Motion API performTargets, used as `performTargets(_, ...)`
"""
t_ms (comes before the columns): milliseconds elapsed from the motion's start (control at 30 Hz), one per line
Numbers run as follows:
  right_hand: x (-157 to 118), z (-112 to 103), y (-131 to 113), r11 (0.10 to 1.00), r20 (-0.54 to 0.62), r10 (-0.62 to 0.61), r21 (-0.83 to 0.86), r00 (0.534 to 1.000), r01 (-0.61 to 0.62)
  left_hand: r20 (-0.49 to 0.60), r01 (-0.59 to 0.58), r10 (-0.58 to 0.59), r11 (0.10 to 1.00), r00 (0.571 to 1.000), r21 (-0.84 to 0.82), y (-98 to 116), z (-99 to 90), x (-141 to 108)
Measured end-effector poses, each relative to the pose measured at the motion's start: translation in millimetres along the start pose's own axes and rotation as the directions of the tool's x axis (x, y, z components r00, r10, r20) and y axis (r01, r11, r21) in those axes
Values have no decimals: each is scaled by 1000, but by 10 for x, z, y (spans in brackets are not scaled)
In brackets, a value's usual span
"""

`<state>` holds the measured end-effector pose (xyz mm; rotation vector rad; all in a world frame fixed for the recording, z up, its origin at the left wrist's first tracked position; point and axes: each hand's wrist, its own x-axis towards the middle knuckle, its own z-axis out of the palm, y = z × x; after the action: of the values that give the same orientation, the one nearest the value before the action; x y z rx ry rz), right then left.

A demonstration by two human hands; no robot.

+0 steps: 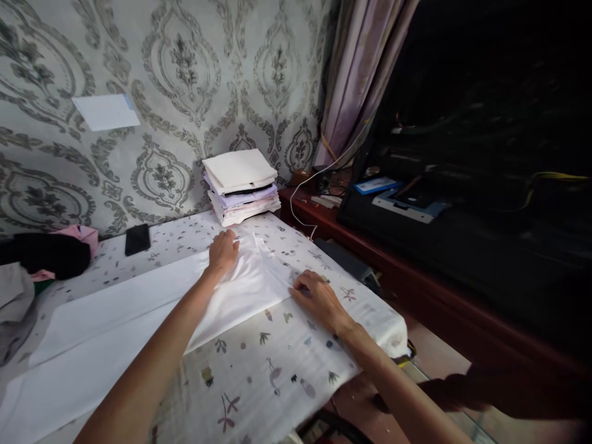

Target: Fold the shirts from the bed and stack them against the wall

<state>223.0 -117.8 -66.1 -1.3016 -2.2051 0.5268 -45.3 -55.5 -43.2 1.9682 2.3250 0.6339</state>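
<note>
Print cloth [259,376]: wht garment [115,320] lengthwise near-L to far-R, L hand [222,251] atop.

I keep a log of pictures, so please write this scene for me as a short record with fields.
Left hand: left hand on the white cloth, near its far edge; grip unclear
Right hand: right hand at the cloth's right corner; grip unclear
Cloth state: long part laid fairly flat, wrinkled between the hands
Support: patterned cover
Beyond the hands: folded stack, white piece on top
Left side: black phone-like object; heap of clothes
Wall: patterned wallpaper, pale sheet
</note>
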Motion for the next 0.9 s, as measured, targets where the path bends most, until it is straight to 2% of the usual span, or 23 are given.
performTargets(67, -1, -2, -5, 1000, -2, -5, 2, 1000, 5, 58, 54, -59, 995, 997, 84, -88, -2, 82)
performTargets(133, -5, -7, -19, 1000, -4, -3, 1, 1000, 3, 105, 45, -55, 994, 993, 101, -150, 22, 113)
performTargets(300, 2, -16, -34, 1000, -27, -2, -24, 1000, 2, 65, 37, -43, 995, 997, 96, -204, 90, 113)
performTargets(467, 0, -21, 16, 999, -21, -37, -33, 999, 36, 48, 1, -5, 998, 999, 71, -235, -31, 2)
performTargets(567, 0, -11, 40, 996, -62, -69, -52, 996, 66, 101, -112, 112, 994, 989, 0, -339, -159, -257)
performTargets(667, 129, 65, -15, 982, -70, -161, -115, 984, 152, 186, -199, 213, 976, 959, -93, -503, -257, -646)
performTargets(800, 512, 365, -325, 916, 85, -359, -158, 930, 368, 268, -181, 217, 971, 939, -153, -712, -392, -1175)
performTargets(900, 767, 680, -620, 871, 195, -429, -171, 882, 461, 300, -149, 192, 976, 934, -158, -888, -562, -1498)
